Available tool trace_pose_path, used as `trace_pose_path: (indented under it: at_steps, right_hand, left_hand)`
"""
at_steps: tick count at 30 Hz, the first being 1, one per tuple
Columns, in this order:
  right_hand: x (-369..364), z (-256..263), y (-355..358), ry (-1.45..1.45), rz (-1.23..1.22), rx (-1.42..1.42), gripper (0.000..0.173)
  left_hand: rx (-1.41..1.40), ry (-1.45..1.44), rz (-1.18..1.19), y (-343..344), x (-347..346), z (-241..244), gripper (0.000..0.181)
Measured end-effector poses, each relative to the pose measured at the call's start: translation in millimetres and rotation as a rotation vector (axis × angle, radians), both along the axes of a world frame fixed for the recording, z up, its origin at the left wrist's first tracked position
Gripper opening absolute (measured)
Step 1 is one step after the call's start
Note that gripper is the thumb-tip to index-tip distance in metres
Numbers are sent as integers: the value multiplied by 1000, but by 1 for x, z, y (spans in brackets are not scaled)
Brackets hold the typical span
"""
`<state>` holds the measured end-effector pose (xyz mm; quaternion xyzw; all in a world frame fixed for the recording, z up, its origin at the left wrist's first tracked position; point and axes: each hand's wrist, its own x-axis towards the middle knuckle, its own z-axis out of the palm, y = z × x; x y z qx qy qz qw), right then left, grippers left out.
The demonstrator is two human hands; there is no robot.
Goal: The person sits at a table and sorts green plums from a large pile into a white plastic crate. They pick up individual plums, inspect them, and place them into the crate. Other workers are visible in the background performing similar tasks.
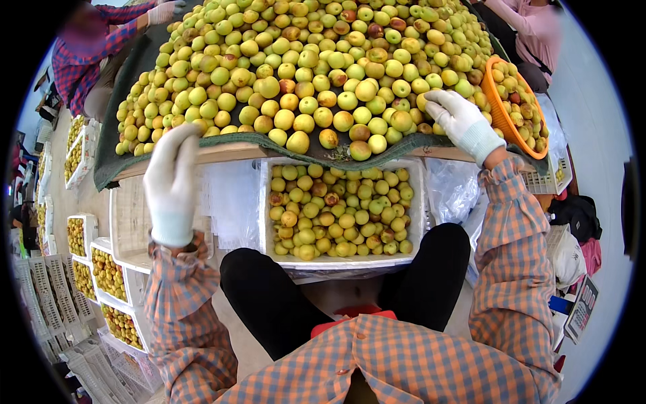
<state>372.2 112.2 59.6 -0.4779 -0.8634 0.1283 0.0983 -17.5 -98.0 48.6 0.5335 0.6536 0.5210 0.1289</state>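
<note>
My left hand (174, 182), in a white glove and blurred, hangs over the table's front edge at the left; whether it holds anything does not show. At the right, my right hand (462, 121), gloved too, reaches onto the heap of yellow-green jujube-like fruits (313, 76), with its fingertips at one fruit (422, 101); whether they grip it is not clear. Some fruits have brown or red patches. Below the table edge, between it and my knees, a white foam box (343, 261) holds many such fruits.
An orange basket (497, 111) of fruits leans at the heap's right. A dark green cloth (113, 156) covers the table. White crates of fruit (135, 283) stand at the left. Two people, one in a checked shirt (75, 65), one in a pink top (537, 30), sit at the far corners.
</note>
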Motion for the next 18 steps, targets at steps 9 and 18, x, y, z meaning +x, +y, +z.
trace_pose_path:
  at_steps: [9, 18]
  right_hand:
    - [-54, -5, 29, -145, 154, -333, 64]
    - [-71, -23, 34, 259, 177, -737, 68]
  left_hand:
    - [-688, 504, -236, 114, -24, -28, 46]
    - [-775, 20, -547, 130, -20, -28, 43]
